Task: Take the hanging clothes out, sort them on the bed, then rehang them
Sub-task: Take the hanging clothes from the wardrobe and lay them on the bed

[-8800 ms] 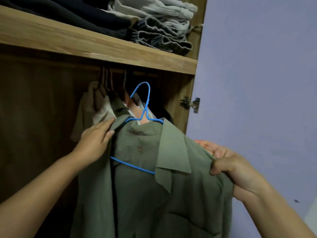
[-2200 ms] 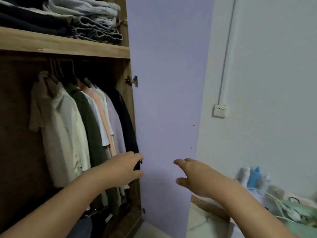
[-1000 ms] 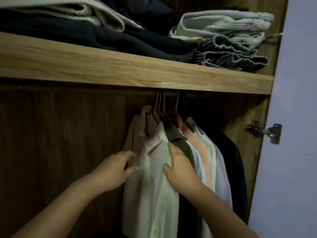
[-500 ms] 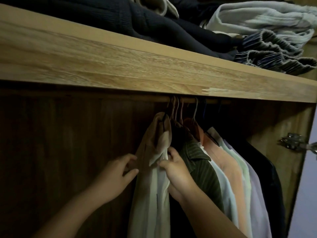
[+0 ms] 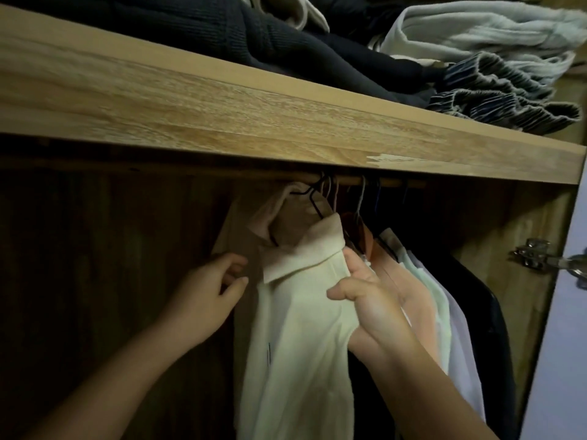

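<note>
Plainly the cream shirt (image 5: 305,312), on its hanger (image 5: 313,198) at the rail's left end, was light and limp, best lifted by the hook; right hand (image 5: 371,300) gripped its shoulder, left hand (image 5: 206,290) hung loosely curled, grasping nothing.

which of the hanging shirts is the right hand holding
The cream collared shirt near the left end of the rail. The right hand grips its shoulder below the collar; the peach, pale and dark garments hang untouched to its right.
</note>
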A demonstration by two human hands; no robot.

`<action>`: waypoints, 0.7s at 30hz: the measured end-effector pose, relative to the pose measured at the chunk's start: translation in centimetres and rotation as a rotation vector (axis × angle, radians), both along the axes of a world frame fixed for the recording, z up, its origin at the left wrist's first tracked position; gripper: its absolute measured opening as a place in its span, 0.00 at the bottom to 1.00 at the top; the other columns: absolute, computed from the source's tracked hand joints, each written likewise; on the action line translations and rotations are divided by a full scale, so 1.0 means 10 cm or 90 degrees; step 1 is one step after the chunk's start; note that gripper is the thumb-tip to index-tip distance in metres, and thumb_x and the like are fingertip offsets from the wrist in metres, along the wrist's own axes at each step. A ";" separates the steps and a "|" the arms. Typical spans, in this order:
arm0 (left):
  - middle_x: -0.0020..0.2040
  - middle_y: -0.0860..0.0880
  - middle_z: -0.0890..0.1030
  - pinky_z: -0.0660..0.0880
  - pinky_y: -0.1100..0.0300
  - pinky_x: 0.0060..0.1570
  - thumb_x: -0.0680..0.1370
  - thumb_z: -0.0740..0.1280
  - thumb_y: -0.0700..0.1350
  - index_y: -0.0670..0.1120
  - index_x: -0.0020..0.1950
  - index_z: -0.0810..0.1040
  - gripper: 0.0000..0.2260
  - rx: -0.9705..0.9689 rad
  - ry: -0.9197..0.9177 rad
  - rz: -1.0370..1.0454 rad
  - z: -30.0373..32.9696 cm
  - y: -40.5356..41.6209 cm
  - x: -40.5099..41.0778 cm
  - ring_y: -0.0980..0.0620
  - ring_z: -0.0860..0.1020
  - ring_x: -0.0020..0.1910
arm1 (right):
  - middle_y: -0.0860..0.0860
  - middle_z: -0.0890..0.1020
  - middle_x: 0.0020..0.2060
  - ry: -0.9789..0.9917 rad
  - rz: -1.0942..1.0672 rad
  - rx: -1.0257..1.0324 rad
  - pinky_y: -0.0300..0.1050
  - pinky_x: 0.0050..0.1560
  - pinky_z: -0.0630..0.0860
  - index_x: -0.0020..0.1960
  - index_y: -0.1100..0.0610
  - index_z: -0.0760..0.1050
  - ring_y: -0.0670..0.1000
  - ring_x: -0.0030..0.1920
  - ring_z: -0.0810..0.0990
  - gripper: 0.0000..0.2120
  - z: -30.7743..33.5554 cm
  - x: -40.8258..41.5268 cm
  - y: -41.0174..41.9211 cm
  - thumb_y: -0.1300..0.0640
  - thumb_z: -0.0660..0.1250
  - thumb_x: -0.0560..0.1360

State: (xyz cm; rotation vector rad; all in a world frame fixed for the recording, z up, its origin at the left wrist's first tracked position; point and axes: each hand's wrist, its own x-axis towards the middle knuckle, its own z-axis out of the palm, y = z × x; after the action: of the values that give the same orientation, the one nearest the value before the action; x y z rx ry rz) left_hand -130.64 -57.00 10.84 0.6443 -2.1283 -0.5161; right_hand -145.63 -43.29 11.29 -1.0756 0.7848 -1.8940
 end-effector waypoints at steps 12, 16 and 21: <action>0.55 0.48 0.76 0.67 0.63 0.48 0.78 0.63 0.42 0.45 0.60 0.75 0.11 0.014 0.032 0.027 -0.15 0.74 -0.30 0.53 0.74 0.50 | 0.62 0.81 0.55 0.145 -0.009 0.180 0.58 0.51 0.78 0.57 0.54 0.80 0.64 0.53 0.81 0.34 -0.11 -0.20 1.62 0.74 0.57 0.57; 0.60 0.46 0.72 0.70 0.57 0.56 0.79 0.61 0.44 0.44 0.64 0.72 0.14 -0.016 0.032 0.076 -0.23 1.18 -0.40 0.49 0.72 0.58 | 0.63 0.81 0.54 0.207 -0.034 0.242 0.62 0.58 0.73 0.56 0.57 0.80 0.65 0.54 0.80 0.33 -0.17 -0.18 2.27 0.73 0.56 0.55; 0.69 0.46 0.62 0.58 0.50 0.68 0.80 0.59 0.47 0.49 0.71 0.64 0.19 -0.047 -0.059 0.084 -0.36 1.75 -0.47 0.46 0.59 0.70 | 0.63 0.82 0.52 0.188 -0.019 0.270 0.52 0.47 0.80 0.54 0.57 0.81 0.63 0.50 0.82 0.33 -0.24 -0.15 3.06 0.73 0.54 0.55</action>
State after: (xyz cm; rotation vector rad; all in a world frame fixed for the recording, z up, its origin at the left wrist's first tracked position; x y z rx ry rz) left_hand -135.35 -39.50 7.22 0.7745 -2.1630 -0.3403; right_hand -147.13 -12.64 8.88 -1.0824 1.3088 -1.5110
